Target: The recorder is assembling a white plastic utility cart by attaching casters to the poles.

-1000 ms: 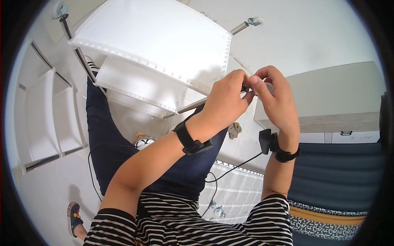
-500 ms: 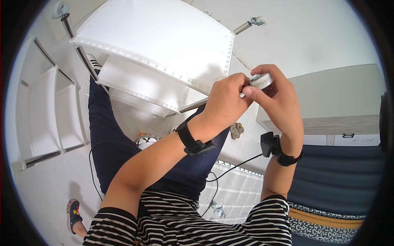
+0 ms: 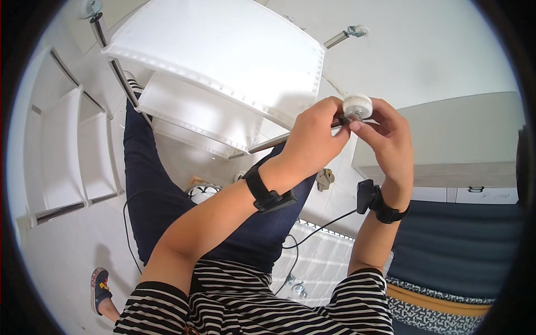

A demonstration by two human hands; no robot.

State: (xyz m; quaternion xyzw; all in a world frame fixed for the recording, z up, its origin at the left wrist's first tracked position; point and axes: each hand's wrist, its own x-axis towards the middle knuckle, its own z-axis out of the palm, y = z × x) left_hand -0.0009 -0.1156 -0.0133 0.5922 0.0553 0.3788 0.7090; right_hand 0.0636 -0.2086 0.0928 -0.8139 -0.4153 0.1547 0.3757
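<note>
Holding: the right hand [image 3: 388, 137] has a small white wheel [image 3: 357, 106], its thumb and fingers pinched narrow at the metal mount [image 3: 355, 116].
Wheel's place: between the two hands, at the far end of a metal leg [image 3: 268, 143]; whether the mount sits inside that leg I can't tell, since fingers cover the join.
Left hand [image 3: 318, 127]: fingers curled closely around the leg near that end.
Cart: the leg runs back to a white shelf cart [image 3: 218, 56] tilted before the person; two other legs already carry wheels, one at the upper left [image 3: 91, 8], one at the upper right [image 3: 358, 30].
Wrists: black straps on both, the right one [image 3: 391, 212] trailing a dark cable [image 3: 329, 226].
Left side: another white rack [image 3: 61, 139], and below it a dark shoe [image 3: 101, 287].
Right side: a pale cabinet [image 3: 441, 128] above dark blue fabric [image 3: 452, 240].
</note>
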